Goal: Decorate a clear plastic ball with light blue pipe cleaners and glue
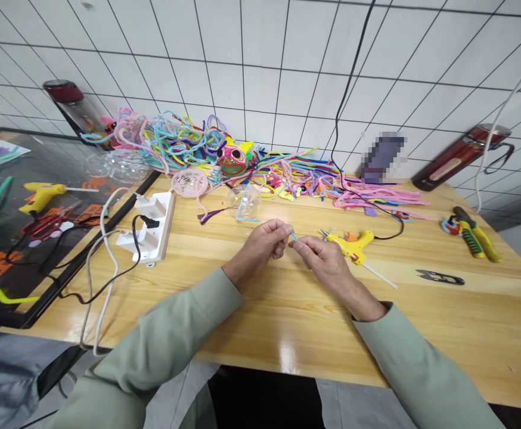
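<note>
My left hand (pixel 263 243) and my right hand (pixel 321 257) meet above the middle of the wooden table (pixel 287 310). Both pinch a short light-blue pipe cleaner piece (pixel 293 236) between their fingertips, one at each end. Just right of my right hand lies a yellow glue gun (pixel 354 245) with a white glue stick poking out behind it. A clear plastic ball (pixel 244 201) sits a little beyond my hands.
A heap of coloured pipe cleaners (pixel 242 161) and a pink mask-like craft (pixel 232 159) line the wall. A white power strip (pixel 151 229) lies left, pliers (pixel 475 235) and thread snips (pixel 439 277) right. A second glue gun (pixel 41 195) rests on the dark table at left. Two bottles lean on the wall.
</note>
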Demonstrator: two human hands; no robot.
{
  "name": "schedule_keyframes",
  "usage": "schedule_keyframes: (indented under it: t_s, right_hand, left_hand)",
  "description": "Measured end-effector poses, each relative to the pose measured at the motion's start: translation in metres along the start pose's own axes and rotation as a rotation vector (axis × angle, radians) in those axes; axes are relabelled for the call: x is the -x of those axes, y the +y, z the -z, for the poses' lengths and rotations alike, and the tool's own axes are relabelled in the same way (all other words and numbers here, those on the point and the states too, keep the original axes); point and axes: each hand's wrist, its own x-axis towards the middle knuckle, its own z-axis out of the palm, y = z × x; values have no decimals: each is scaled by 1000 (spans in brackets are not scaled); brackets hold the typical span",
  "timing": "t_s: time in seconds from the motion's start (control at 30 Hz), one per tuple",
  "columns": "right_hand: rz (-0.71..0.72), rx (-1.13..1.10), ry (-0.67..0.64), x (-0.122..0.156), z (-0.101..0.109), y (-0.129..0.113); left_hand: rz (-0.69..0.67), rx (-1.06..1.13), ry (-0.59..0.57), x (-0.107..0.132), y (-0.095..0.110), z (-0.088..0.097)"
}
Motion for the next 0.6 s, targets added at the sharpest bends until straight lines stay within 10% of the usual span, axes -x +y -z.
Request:
schedule_keyframes:
  t_s: [0.6]
  right_hand:
    - [7, 27, -78, 2, -2, -2]
  left_hand:
    - [-119, -21, 85, -3, -9, 2]
